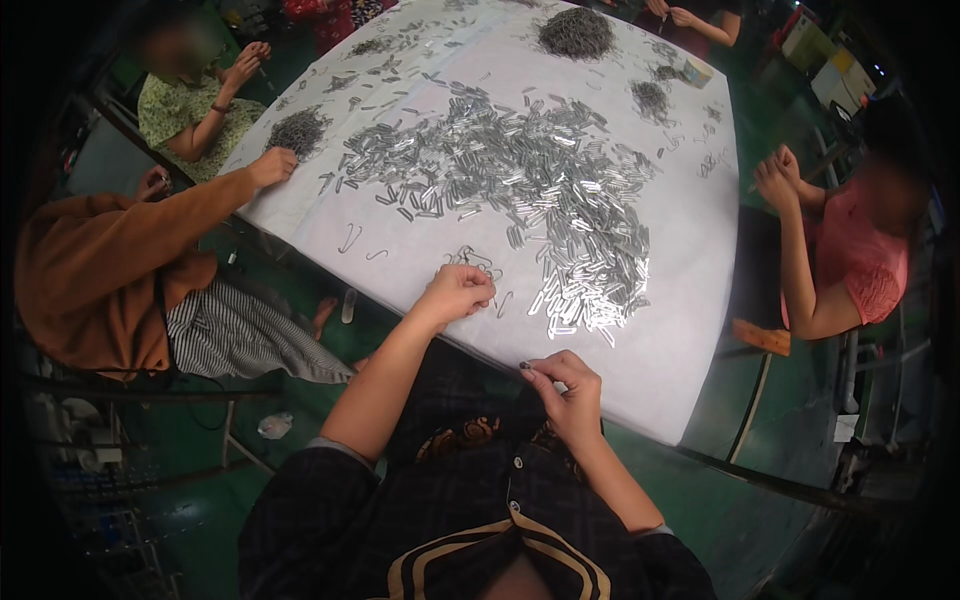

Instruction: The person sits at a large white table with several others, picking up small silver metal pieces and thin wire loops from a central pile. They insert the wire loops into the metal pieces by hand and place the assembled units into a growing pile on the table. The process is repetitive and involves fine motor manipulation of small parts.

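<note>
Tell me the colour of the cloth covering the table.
White, seen in the head view: the cloth under the silvery metal pieces.

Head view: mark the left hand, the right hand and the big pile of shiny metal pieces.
left hand [457, 292], head view, on the knuckles.
right hand [568, 388], head view, on the back of the hand.
pile of shiny metal pieces [520, 180], head view, on the pile's middle.

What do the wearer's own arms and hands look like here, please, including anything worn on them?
Both forearms are bare. The sleeves are dark with a faint check, pushed up above the elbows, and a paler cuff edge shows at each. The left hand and right hand wear no gloves; no rings or watch are visible.
</note>
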### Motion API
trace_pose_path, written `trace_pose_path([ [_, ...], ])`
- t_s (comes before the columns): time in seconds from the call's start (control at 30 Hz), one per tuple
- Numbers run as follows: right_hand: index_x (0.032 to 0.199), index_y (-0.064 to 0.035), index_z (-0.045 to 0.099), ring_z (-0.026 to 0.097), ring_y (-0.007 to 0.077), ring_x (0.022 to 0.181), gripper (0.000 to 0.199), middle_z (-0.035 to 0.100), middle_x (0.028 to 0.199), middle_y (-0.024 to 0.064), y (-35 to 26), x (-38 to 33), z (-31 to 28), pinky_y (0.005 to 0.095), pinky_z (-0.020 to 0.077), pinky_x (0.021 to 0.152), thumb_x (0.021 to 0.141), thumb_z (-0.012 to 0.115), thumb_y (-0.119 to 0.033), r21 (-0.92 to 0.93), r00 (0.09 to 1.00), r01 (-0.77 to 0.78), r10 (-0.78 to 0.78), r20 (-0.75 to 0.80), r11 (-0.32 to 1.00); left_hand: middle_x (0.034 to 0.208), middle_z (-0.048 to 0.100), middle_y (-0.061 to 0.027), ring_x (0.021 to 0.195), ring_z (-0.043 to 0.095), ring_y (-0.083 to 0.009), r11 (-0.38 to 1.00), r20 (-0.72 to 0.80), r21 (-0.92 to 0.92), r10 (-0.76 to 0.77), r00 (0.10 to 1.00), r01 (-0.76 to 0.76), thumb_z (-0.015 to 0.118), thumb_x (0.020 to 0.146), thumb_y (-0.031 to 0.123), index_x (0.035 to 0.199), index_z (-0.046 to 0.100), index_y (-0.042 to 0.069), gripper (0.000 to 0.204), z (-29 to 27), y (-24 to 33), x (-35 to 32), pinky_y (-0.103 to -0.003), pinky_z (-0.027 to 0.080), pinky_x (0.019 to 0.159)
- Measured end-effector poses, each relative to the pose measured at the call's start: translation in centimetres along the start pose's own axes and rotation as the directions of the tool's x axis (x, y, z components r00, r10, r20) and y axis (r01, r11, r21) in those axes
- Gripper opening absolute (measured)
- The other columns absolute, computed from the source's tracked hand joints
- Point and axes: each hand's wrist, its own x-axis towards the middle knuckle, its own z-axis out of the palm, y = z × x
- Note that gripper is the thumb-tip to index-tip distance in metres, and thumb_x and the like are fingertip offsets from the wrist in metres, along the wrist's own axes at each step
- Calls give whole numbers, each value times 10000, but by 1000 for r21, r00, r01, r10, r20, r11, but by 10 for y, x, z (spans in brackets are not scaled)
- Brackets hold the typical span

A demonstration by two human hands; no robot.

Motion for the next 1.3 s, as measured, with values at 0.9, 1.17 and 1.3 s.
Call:
trace_pose_path([
  [0.9, 889, -11, 714, 634, 211, 698, 113, 643, 763, 112, 13, 4, -19, 301, 486, 644, 777, 711, -26, -80, 998, 23, -28, -54, 997, 903, 650, -71, 762, 587, -130, 788, 308, 269, 474, 825, -554, 541, 896, 16, 963, 569, -9, 77, 53, 37, -95, -263, 470, 704],
  [1.17, 908, -20, 723, 601, 287, 704, 154, 613, 770, 126, 80, 10, -62, 366, 479, 659, 773, 719, -94, -477, 923, -259, 70, -378, 840, 925, 660, -130, 879, 648, -185, 778, 325, 259, 489, 810, -573, 530, 884, -38, 936, 524, -32, 52, 46, 35, -107, -294, 501, 794],
  [1.3, 864, -20, 716, 595, 301, 753, 118, 604, 776, 134, 79, 16, -58, 382, 475, 700, 759, 714, -74, -527, 940, -238, 56, -337, 816, 929, 660, -131, 880, 650, -188, 773, 339, 277, 477, 811, -570, 531, 884, -35, 932, 518, -27, 51, 48, 33, -112, -294, 506, 782],
])
